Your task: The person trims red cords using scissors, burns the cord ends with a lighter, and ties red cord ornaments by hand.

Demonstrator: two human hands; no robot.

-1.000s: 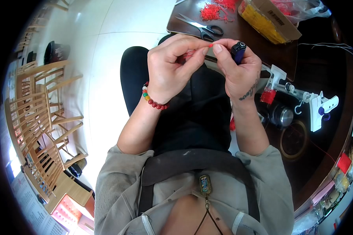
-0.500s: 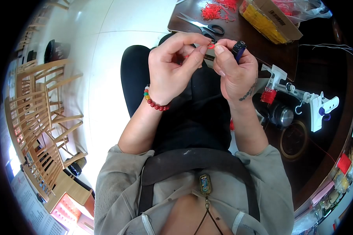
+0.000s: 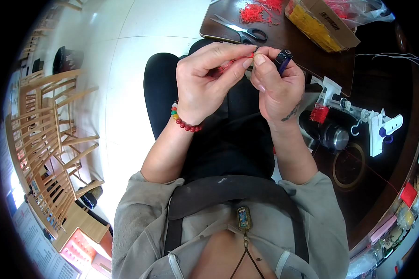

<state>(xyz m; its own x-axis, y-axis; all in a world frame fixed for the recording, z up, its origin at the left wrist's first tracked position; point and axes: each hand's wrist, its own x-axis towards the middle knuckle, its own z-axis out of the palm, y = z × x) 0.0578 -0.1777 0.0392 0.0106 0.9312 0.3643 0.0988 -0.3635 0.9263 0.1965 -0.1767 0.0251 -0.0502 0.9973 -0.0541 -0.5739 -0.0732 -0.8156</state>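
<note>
My left hand (image 3: 204, 86) is closed in a pinch on a red cord (image 3: 226, 65), part of which runs back under its curled fingers. The fingertips of my right hand (image 3: 279, 88) meet those of the left at the cord's end and pinch it there. Tucked in the right hand's fingers is a lighter (image 3: 284, 62) with a black top and a dark purple body. Both hands are held above the lap. Just beyond them, open-bladed scissors (image 3: 241, 29) with black handles lie on the dark table (image 3: 307, 56).
Red thread clippings (image 3: 253, 13) lie by the scissors. A cardboard box (image 3: 322, 22) with yellow tape and a plastic bag stand at the back right. To the right are a white clamp stand (image 3: 347, 106) holding red thread and a dark flask (image 3: 333, 137). Wooden chairs (image 3: 46, 153) stand left.
The fingertips have shifted slightly, and more of the red cord shows along the left hand's fingers. My right hand has turned and moved a little left, still with the lighter.
</note>
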